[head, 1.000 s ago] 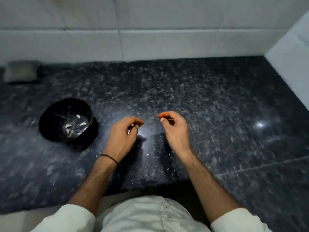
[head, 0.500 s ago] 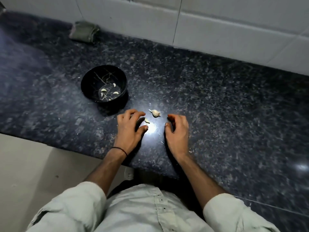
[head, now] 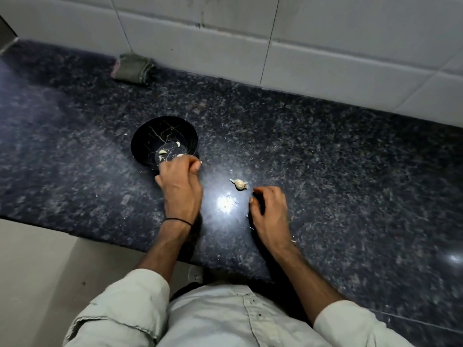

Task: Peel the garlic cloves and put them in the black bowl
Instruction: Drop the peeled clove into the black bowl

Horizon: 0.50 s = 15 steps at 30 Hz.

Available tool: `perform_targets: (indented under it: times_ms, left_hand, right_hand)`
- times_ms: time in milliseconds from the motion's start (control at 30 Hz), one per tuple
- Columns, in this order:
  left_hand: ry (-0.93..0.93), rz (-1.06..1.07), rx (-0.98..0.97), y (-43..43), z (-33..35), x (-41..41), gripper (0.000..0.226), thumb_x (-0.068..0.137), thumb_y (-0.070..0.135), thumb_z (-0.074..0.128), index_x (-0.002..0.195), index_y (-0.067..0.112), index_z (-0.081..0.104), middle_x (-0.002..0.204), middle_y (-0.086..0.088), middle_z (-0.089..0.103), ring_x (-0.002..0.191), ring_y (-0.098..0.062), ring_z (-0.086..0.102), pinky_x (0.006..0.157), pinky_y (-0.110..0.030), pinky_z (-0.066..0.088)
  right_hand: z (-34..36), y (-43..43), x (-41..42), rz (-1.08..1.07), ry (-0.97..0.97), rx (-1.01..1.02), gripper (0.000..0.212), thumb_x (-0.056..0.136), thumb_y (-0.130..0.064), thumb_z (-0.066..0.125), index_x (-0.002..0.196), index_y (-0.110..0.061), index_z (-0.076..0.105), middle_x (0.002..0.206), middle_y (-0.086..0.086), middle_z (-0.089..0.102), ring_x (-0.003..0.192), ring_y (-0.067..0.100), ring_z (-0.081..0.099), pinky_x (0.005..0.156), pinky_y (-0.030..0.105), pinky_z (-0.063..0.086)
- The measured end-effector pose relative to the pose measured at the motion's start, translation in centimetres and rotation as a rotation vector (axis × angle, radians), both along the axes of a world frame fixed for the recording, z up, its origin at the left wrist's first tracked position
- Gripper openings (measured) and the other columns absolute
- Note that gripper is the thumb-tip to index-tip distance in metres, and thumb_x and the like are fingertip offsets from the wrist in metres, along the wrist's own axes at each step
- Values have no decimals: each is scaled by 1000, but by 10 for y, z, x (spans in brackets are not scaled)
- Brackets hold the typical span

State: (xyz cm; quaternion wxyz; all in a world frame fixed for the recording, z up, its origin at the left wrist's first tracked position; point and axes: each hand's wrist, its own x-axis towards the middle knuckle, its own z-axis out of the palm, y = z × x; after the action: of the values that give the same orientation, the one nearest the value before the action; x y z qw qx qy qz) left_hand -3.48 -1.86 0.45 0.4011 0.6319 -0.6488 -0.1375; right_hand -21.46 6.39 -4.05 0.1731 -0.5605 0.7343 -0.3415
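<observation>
Lying on speckled polished stone (head: pixel 325 171): papery garlic (head: pixel 239 184), round black bowl (head: pixel 147 136).

Counter (head: pixel 325 159) polished speckled stone; wall tiles (head: pixel 325 33) smooth, matt.

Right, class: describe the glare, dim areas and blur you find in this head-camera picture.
Head view: a white glare patch on the speckled dark stone countertop beside the small white garlic piece; head view: the round black bowl is dim inside; head view: the counter's far left and right smear soft.
</observation>
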Motion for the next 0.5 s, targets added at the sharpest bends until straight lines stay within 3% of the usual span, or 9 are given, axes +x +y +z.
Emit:
perform_targets:
  times_ms: [67, 200, 333, 400, 500]
  left_hand:
    - [-53, 56, -11, -15, 6, 15, 10, 97, 18, 57, 100, 14, 66, 98, -4, 63, 101, -29, 45, 84, -35, 21]
    - [-275, 94, 177, -41, 5, 32, 17, 98, 21, 54, 107, 20, 69, 105, -6, 65, 108, -31, 47, 84, -39, 23]
    - [-251, -21, 260, -52, 4, 34, 28, 93, 11, 51, 106, 22, 73, 111, -6, 70, 106, -32, 56, 85, -41, 28]
    - [-204, -17, 226, -47, 5, 34, 27, 93, 9, 53, 108, 20, 73, 117, -5, 67, 108, -29, 56, 89, -41, 30]
    - [-102, -3, 37, -28, 11, 24, 26, 90, 6, 55, 109, 16, 69, 115, -8, 61, 106, -28, 52, 90, -44, 35]
  right_hand:
    - [4, -10, 6, 33, -41, 0, 29, 95, -22, 60, 122, -12, 58, 115, -1, 52, 105, 8, 47, 93, 24, 40]
    - [9, -32, 18, 73, 5, 69, 37, 95, -34, 61, 128, -18, 54, 113, -9, 45, 105, 10, 43, 91, 26, 39]
    - [6, -42, 20, 89, 133, 58, 20, 98, -26, 57, 115, -16, 61, 112, 0, 51, 98, 16, 46, 84, 34, 46]
    - [8, -41, 18, 73, 36, 28, 16, 99, -21, 56, 113, -14, 63, 109, -2, 52, 96, 13, 49, 82, 28, 46]
    - [21, -37, 16, 0, -219, -37, 17, 98, -11, 58, 113, -9, 65, 109, -1, 55, 96, -4, 53, 81, 6, 40]
